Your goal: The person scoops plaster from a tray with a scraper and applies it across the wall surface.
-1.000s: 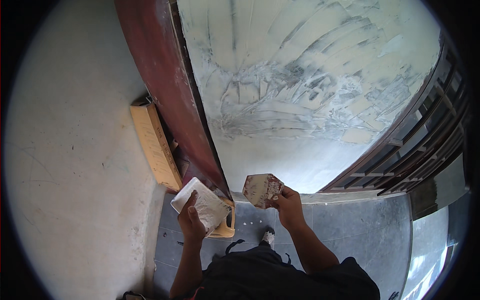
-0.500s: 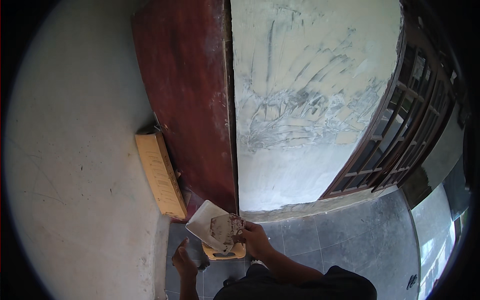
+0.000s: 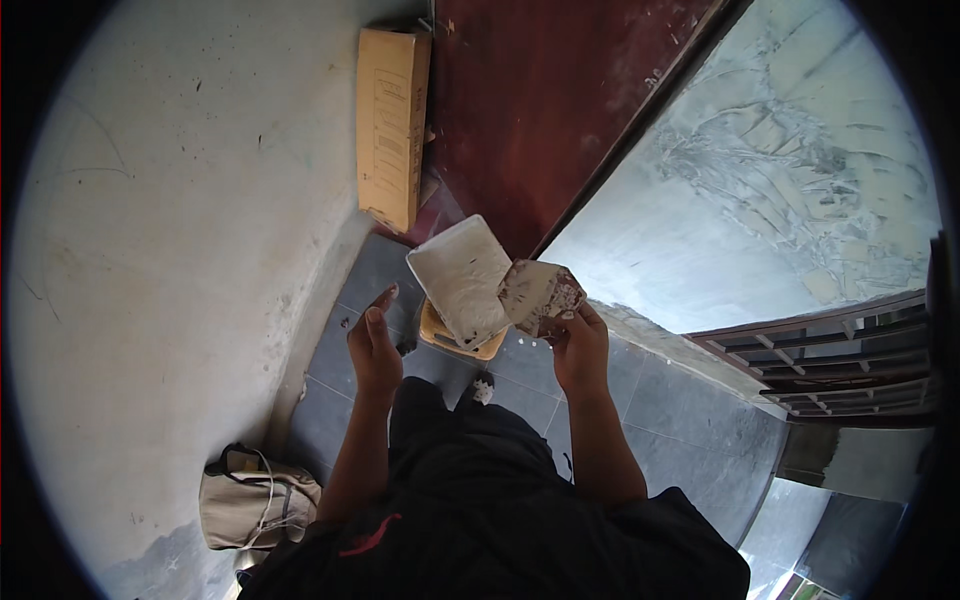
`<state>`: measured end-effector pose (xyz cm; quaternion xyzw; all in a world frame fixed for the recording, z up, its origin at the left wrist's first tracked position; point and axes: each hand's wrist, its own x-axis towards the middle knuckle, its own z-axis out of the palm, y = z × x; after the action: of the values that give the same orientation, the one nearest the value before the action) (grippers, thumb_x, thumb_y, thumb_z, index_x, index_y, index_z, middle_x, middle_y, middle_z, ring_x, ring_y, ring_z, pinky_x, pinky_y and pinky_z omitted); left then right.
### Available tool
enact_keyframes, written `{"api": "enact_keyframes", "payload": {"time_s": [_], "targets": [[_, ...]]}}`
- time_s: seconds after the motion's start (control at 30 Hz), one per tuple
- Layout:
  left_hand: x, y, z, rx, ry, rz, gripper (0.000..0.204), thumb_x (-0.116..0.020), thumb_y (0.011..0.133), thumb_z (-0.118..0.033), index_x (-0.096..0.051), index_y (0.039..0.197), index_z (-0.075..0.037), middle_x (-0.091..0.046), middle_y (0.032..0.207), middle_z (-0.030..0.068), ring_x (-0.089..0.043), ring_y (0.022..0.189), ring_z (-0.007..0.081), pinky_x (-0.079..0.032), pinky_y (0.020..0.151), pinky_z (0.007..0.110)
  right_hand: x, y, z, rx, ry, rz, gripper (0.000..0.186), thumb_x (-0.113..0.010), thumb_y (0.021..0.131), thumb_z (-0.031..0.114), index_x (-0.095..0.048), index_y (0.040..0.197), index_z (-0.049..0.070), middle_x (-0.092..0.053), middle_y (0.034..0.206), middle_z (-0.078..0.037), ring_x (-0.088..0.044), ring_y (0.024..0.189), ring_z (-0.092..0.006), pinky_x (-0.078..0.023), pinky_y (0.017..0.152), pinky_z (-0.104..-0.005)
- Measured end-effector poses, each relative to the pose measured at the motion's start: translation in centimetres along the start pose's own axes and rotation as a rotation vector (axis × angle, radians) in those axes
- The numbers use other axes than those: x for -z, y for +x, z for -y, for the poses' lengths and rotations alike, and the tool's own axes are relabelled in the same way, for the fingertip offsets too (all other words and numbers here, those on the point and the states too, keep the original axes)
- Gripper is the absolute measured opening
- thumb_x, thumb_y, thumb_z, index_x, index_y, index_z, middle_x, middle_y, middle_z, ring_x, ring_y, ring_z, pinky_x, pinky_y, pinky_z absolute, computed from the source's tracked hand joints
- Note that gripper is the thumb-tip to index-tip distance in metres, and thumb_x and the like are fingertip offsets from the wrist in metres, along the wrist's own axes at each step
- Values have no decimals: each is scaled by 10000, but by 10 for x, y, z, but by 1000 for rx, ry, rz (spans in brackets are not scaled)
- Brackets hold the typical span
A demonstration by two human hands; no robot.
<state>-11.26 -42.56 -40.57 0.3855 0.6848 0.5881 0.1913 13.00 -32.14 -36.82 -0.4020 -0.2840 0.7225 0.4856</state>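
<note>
"While the right hand (image 3: 580, 347) grips it at its near right edge, how does that thin, flat, white-and-reddish-brown hexagonal plate (image 3: 537, 296) look to handle?"

"Light and fairly stiff, I'd judge, though its material is unclear. The crust could flake or slide under the grip, so pinching close to the rim seems sound. Its left corner overlaps the right side of the shallow, white rectangular tray (image 3: 426, 260); I can't tell whether they touch."

"And the left hand (image 3: 374, 348)?"

"Open and empty, left of the tray and apart from it. The tray seems to rest on a yellow plastic stool (image 3: 446, 337), but the contact is hidden. It's probably light, and slippery where the white paste (image 3: 470, 283) is wet; its left rim should give the surest hold."

"Further out?"

"A long tan cardboard box (image 3: 392, 130) stands far left, beside a dark red door (image 3: 560, 110). A white-streaked wall (image 3: 780, 160) is right; a beige bag (image 3: 235, 505) sits near left."
</note>
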Motion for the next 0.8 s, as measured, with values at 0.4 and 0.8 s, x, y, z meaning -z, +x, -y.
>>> {"api": "enact_keyframes", "payload": {"time_s": [0.4,0.8], "targets": [[-50,28,130,285,-71,155,645,-250,1063,-404,-542,1279,129,-589,1287,272,-542,1262,331,-391,1074,380,24,79,-116,-51,-309,-293,238,-566,891,23,-658,1096,-52,-698,971,-87,-672,833,-148,-540,736,-286],[-122,-43,335,1044,-286,137,968,-251,938,-744,-449,1378,96,-478,1413,266,-425,1364,332,-262,1151,425,132,156,-297,-101,-1480,54,186,-587,780,115,-621,873,-43,-624,825,-252,-610,816,-454,-485,734,-480]]}}
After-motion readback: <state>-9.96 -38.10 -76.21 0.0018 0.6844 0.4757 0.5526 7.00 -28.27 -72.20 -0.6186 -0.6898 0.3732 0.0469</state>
